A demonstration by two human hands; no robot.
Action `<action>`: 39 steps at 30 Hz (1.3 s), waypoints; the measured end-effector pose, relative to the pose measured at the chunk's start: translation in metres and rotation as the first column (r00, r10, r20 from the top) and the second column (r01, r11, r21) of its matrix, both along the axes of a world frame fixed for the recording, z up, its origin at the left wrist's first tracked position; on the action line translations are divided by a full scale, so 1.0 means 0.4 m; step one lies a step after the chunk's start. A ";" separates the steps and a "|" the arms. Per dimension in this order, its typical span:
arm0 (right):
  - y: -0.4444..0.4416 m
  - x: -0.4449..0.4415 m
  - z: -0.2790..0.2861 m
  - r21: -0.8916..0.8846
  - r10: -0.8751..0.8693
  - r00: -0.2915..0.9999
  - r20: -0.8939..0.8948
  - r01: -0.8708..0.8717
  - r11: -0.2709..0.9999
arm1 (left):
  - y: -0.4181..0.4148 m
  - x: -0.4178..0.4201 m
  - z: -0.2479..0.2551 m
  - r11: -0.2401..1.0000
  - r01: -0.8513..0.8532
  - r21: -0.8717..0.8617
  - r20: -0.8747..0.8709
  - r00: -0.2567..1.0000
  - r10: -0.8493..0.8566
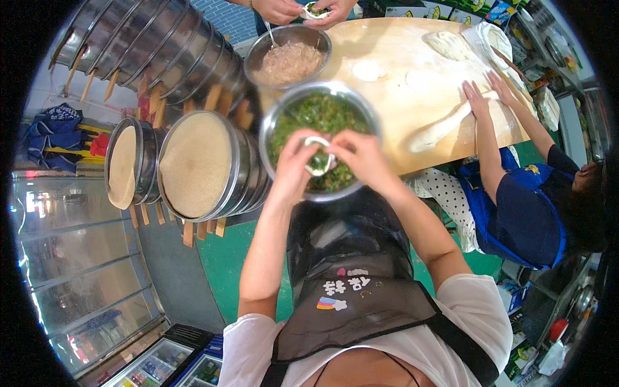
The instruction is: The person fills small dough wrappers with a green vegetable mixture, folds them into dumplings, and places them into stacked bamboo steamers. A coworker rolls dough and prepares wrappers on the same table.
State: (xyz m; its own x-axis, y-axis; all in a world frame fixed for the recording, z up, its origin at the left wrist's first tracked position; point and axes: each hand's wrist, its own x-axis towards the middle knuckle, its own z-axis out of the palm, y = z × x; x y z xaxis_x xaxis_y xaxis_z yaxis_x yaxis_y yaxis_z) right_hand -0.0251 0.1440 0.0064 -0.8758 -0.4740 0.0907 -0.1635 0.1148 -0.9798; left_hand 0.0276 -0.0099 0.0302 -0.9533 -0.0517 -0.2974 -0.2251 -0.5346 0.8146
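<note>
Over a steel bowl (267, 140) of chopped green filling (314, 109), my left hand (293, 164) cups a round dough wrapper (316, 170) with green filling inside it. The fingers of my right hand (360, 157) pinch the wrapper's right edge, so both hands hold it. Its rim is drawn up and still open at the top. Behind this bowl stands a second steel bowl (249, 63) of pale pinkish minced filling (291, 63), with a spoon handle leaning out of it.
Steamer stacks with cloth liners (198, 164) stand at left. On the wooden board (387, 104) lie flat dough rounds (366, 70) and a dough lump (447, 45). A co-worker's hands (476, 99) press a dough roll (442, 128) at right. Another person's hands (280, 10) hold a filled wrapper across the board.
</note>
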 end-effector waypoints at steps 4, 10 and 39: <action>-0.008 -0.008 0.013 0.076 0.020 0.998 -0.067 -0.014 0.997 | -0.033 -0.008 -0.040 0.913 0.077 -0.401 -0.040 0.994 -0.101; -0.032 -0.011 0.043 -0.169 -0.057 0.950 0.307 0.114 0.979 | -0.004 0.011 0.038 0.995 -0.098 0.031 0.038 0.995 0.096; -0.049 -0.001 -0.007 0.050 0.086 0.996 -0.035 -0.084 0.995 | -0.029 0.019 -0.036 0.984 0.019 -0.175 0.100 0.995 -0.001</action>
